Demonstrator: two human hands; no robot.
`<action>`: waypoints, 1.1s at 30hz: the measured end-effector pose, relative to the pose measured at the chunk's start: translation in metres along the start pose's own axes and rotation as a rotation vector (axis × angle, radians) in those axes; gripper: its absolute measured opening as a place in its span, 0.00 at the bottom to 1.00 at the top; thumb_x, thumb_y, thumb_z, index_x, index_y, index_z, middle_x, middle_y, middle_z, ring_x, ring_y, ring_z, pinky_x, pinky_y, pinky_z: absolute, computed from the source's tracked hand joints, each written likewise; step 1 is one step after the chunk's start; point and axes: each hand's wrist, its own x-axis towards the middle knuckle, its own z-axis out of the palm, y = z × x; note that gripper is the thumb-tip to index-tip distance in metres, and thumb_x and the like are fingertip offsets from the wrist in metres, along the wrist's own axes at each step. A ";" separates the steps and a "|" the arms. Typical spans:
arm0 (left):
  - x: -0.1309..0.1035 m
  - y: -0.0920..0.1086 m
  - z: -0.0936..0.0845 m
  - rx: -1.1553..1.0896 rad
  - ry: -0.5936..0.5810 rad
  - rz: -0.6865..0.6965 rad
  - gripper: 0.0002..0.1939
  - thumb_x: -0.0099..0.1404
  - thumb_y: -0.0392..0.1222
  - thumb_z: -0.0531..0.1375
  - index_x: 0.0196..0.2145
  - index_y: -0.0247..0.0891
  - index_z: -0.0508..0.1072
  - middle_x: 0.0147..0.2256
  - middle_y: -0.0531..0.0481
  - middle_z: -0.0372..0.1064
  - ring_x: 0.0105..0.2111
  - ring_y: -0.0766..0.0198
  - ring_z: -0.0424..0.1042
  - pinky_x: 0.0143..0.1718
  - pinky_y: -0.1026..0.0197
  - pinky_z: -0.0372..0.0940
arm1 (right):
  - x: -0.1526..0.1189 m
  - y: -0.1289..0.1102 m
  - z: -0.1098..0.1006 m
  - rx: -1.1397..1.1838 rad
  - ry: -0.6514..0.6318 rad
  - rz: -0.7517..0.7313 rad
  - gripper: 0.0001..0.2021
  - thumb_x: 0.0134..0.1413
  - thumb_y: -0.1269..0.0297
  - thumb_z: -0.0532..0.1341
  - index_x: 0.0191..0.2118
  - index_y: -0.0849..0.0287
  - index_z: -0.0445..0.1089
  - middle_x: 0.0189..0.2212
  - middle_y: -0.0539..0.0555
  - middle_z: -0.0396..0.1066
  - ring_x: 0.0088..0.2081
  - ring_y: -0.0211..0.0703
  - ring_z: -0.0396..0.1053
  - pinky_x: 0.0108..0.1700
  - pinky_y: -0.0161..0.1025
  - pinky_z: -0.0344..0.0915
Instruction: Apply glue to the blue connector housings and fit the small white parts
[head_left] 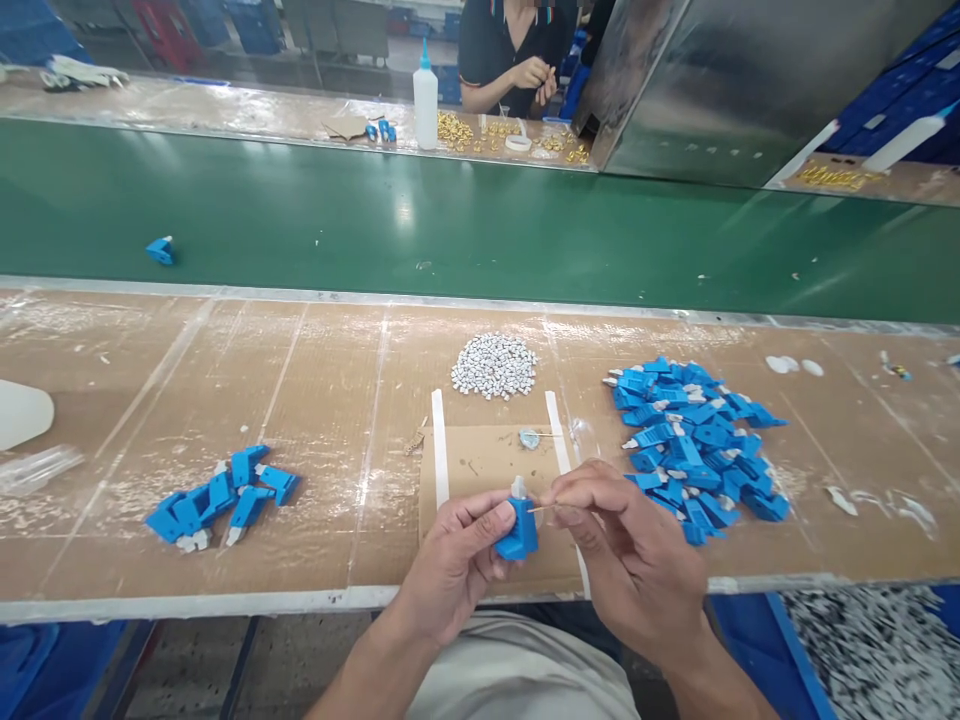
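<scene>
My left hand (469, 540) is closed around a small blue plastic part (517, 535) with a whitish tip pointing up. Between the fingertips of my right hand (630, 540) is a thin wooden stick (541, 508), its end touching or very near the side of the blue part. Below both hands lies a cardboard sheet (480, 465) held by white tape strips. On that sheet rests a small pale-blue blob (529, 438) with another thin stick by it. A pile of small grey-white pieces (494, 366) sits just beyond the sheet.
Many blue parts are heaped (690, 440) to my right, and a smaller group (217, 495) lies left. Past the table runs a green conveyor belt (360, 220) carrying one blue part (160, 250). Opposite, a person (517, 60) works near a white bottle (425, 105) and gold-coloured pieces.
</scene>
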 end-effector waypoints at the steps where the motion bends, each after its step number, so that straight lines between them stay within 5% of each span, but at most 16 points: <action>1: 0.000 0.001 -0.001 -0.005 0.002 -0.001 0.15 0.64 0.47 0.66 0.41 0.30 0.81 0.28 0.48 0.68 0.24 0.74 0.65 0.22 0.74 0.58 | 0.000 0.000 -0.002 0.037 0.032 0.031 0.09 0.65 0.75 0.57 0.42 0.52 0.69 0.35 0.53 0.71 0.37 0.45 0.70 0.38 0.42 0.65; 5: 0.000 0.004 -0.009 -0.065 0.038 -0.004 0.15 0.64 0.45 0.66 0.42 0.30 0.81 0.29 0.47 0.70 0.24 0.74 0.66 0.22 0.75 0.59 | 0.002 0.010 -0.008 0.049 0.093 0.150 0.05 0.66 0.69 0.59 0.39 0.53 0.71 0.39 0.54 0.68 0.41 0.47 0.68 0.40 0.42 0.63; 10: 0.005 0.006 -0.024 -0.171 0.065 0.019 0.12 0.64 0.41 0.66 0.42 0.30 0.82 0.30 0.46 0.71 0.25 0.73 0.68 0.21 0.75 0.60 | -0.006 0.030 -0.003 -0.095 -0.128 0.228 0.05 0.66 0.64 0.59 0.40 0.54 0.73 0.37 0.54 0.68 0.36 0.45 0.66 0.37 0.41 0.62; 14: 0.009 0.006 -0.034 -0.219 0.067 0.054 0.12 0.64 0.40 0.66 0.43 0.30 0.81 0.34 0.43 0.74 0.26 0.72 0.68 0.21 0.75 0.61 | 0.007 0.045 -0.007 -0.173 -0.098 0.255 0.08 0.66 0.61 0.60 0.48 0.53 0.71 0.37 0.53 0.69 0.31 0.41 0.66 0.34 0.38 0.64; 18: 0.011 0.005 -0.040 -0.253 0.064 0.033 0.12 0.63 0.39 0.67 0.42 0.29 0.81 0.36 0.42 0.74 0.27 0.71 0.68 0.22 0.74 0.62 | 0.053 0.070 -0.018 -0.469 -0.067 0.139 0.06 0.67 0.63 0.58 0.43 0.57 0.72 0.34 0.54 0.72 0.33 0.44 0.69 0.36 0.40 0.65; 25: 0.012 0.001 -0.041 -0.238 0.117 0.016 0.14 0.62 0.42 0.68 0.43 0.30 0.81 0.34 0.44 0.72 0.26 0.71 0.68 0.22 0.72 0.61 | 0.106 0.120 -0.014 -0.660 -0.274 -0.034 0.10 0.65 0.70 0.57 0.41 0.57 0.76 0.33 0.55 0.72 0.36 0.46 0.71 0.39 0.40 0.64; 33: 0.022 -0.005 -0.046 -0.266 0.197 -0.025 0.18 0.52 0.43 0.74 0.39 0.30 0.82 0.27 0.46 0.74 0.20 0.71 0.67 0.18 0.72 0.61 | 0.126 0.106 -0.008 -0.718 -0.450 -0.066 0.10 0.62 0.73 0.55 0.35 0.60 0.74 0.32 0.56 0.69 0.32 0.44 0.67 0.33 0.37 0.59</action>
